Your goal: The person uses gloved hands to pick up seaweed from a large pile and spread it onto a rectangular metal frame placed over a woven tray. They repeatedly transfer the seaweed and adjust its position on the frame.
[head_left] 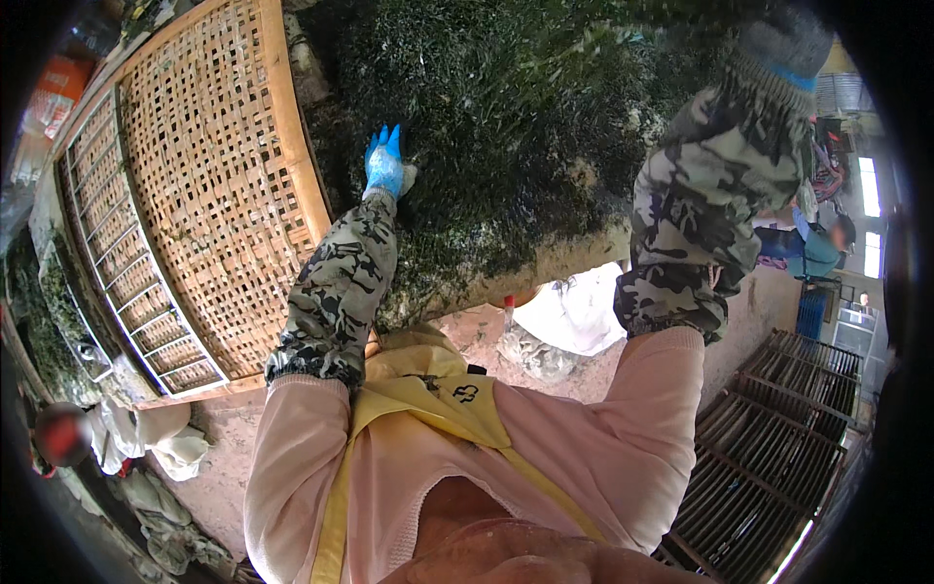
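My left hand [384, 164], in a blue and whitish glove, lies palm down on a mass of dark green, shredded plant-like material [503, 139], its fingers extended and slightly apart. Just to its left is the wooden-framed woven bamboo tray [211, 160]. At the upper right, my right hand [784, 47] is raised near the far right side of the green material, in a blurred grey glove with a blue band; its fingers cannot be made out, nor whether it holds anything. Camouflage sleeves cover both forearms.
A ladder-like metal frame [139, 255] rests along the tray's left side. Slatted racks [766, 452] stand at the lower right. A white bag [576, 310] is below the pale table edge [540, 263]. A person [817, 244] is in the right background; more bags [179, 452] lie lower left.
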